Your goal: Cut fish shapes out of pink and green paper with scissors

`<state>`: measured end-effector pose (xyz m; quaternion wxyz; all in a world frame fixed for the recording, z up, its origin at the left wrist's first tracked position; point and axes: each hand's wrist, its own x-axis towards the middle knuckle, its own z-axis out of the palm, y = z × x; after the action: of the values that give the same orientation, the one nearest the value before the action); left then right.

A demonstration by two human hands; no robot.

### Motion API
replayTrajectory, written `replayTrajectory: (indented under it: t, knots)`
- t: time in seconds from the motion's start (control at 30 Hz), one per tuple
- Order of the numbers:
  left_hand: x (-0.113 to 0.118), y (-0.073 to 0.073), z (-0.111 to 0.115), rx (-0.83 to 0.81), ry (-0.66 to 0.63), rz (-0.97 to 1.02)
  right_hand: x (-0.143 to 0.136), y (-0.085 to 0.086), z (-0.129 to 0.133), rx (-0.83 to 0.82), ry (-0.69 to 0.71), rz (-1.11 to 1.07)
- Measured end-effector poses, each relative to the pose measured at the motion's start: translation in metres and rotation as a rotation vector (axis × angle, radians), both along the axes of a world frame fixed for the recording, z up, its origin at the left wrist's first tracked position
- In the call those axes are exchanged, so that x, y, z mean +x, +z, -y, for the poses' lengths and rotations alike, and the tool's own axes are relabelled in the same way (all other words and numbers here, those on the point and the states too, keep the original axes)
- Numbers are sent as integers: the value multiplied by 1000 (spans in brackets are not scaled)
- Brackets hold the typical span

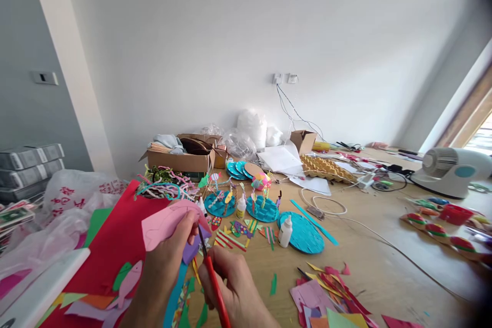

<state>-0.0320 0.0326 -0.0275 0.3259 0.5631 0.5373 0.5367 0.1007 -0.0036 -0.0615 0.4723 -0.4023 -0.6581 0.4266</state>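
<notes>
My left hand (172, 238): fingers closed on one sheet of pink paper (158, 226), thin drawn lines on it, held up over the near left of the bench (369, 246). My right hand (234, 271): fingers wrapped round one pair of scissors (216, 289), red-handled, blades pointing far, tips close to the paper's right edge; whether they touch, I cannot tell. Left, beneath: one large red sheet (123, 230), with a pink paper fish (129, 283). Near right: one heap of coloured scraps (313, 294). Farther, centre: one white bottle (285, 232), upright at the left edge of a blue disc (305, 236). Right, farther off: one white fan (446, 169).
</notes>
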Motion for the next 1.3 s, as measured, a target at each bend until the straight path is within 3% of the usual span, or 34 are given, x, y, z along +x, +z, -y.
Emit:
replayTrajectory:
  t: [0.07, 0.27, 0.53, 0.87, 1.3]
  knots:
    - [3, 6, 5, 49, 79, -37, -1, -3, -1, -2, -3, -20]
    - [9, 13, 13, 95, 102, -80, -2, 5, 0, -67, 5, -137]
    - [12, 16, 8, 69, -26, -43, 3, 19, 2, -142, -21, -125]
    - [22, 15, 17, 35, 53, 45, 6, 23, 5, -129, -6, -199]
    - [19, 6, 18, -70, -17, 31, 7, 27, 5, -115, 15, -226]
